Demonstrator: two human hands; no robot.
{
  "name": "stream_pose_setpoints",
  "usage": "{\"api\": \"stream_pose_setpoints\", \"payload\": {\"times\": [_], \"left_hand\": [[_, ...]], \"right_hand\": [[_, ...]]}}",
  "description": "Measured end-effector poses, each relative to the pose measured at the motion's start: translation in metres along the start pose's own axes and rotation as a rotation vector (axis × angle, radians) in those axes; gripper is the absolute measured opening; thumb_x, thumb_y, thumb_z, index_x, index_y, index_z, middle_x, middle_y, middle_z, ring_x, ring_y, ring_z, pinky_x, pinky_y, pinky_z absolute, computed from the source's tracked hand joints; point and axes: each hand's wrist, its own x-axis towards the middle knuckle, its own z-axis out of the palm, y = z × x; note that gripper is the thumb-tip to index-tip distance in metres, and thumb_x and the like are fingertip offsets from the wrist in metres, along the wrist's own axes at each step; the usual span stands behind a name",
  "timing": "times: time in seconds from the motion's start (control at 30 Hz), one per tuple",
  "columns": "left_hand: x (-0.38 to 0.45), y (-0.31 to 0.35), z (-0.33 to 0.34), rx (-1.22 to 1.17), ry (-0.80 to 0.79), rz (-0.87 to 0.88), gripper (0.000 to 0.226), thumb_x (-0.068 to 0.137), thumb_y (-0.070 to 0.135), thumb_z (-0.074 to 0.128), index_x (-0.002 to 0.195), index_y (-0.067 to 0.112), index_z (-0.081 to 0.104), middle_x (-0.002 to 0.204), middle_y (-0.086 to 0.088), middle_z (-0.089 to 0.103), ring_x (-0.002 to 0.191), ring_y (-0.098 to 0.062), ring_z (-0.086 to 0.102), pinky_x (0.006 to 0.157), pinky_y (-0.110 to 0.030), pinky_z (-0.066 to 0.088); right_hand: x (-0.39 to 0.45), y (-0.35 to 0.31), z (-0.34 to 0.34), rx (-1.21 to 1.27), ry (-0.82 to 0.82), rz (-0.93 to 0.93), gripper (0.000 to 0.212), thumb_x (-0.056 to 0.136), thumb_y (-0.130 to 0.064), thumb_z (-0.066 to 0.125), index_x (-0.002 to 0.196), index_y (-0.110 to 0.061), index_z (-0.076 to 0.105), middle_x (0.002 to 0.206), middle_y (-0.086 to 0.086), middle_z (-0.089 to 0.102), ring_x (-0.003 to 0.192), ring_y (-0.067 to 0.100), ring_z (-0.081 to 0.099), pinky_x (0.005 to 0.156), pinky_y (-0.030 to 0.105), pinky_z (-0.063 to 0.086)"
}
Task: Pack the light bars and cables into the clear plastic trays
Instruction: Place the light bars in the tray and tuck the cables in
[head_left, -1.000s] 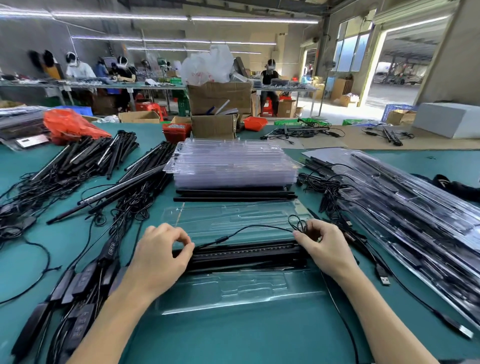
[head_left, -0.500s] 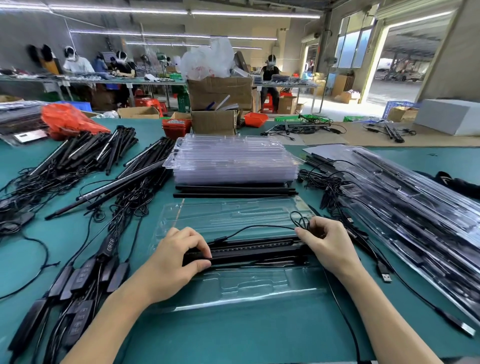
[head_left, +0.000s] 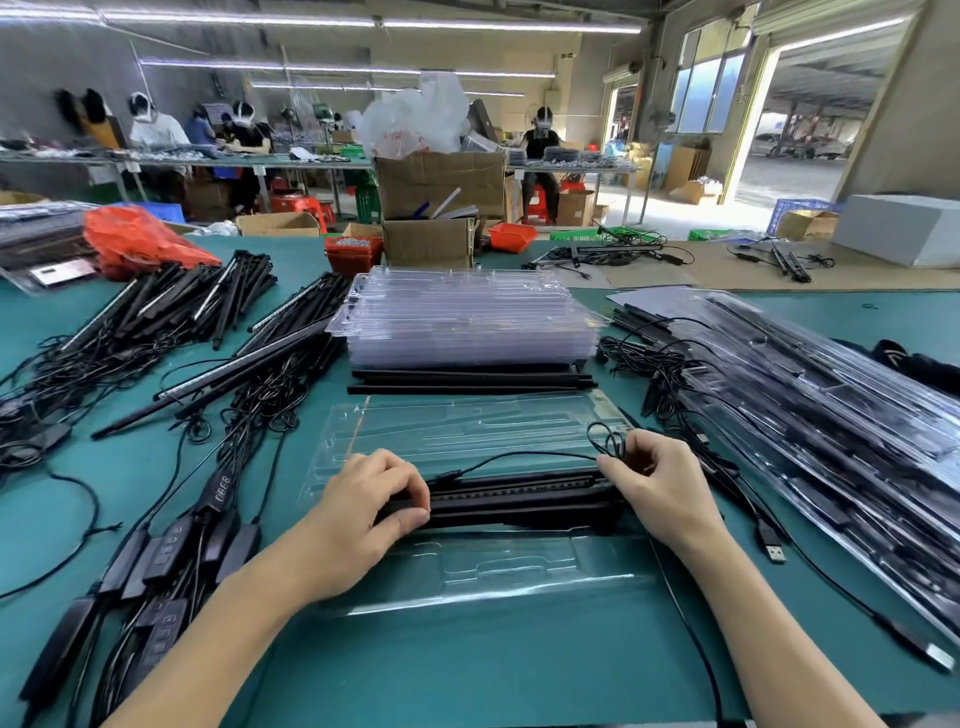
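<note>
On the green table, the left hand curled over the left end of the long black ridged light bars, gripping them, while the right hand pinched a thin black looped cable at their right end. The bars lay left-to-right across the open clear moulded plastic tray.

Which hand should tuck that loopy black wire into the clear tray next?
Probably the right hand: it already pinches the coiled cable above the open tray, while the left hand grips the light bars.

Light bars in tray — stack behind
</note>
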Motion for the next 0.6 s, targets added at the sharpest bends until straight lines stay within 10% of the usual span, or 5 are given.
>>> {"api": "stream_pose_setpoints", "payload": {"times": [0.3,0.6], "left_hand": [[0.003,0.004,0.004,0.149,-0.001,-0.192,0.02,0.1,0.046,0.049,0.089,0.029,0.047,0.129,0.016,0.031,0.124,-0.005,0.017,0.098,-0.029,0.013],[0.008,0.003,0.014,0.364,-0.175,-0.323,0.054,0.101,0.058,0.019,0.15,0.054,-0.002,0.165,0.008,-0.019,0.146,-0.012,-0.033,0.117,-0.05,-0.022]], "right_hand": [[-0.001,-0.003,-0.001,0.027,-0.058,-0.009,0.041,0.083,-0.019,0.076,0.062,-0.001,0.045,0.053,-0.007,0.038,0.051,0.009,0.034,0.055,0.033,0.031],[-0.002,-0.008,-0.002,0.015,-0.033,-0.026,0.04,0.081,-0.019,0.078,0.059,-0.003,0.048,0.05,-0.01,0.039,0.049,0.006,0.035,0.053,0.027,0.032]]}}
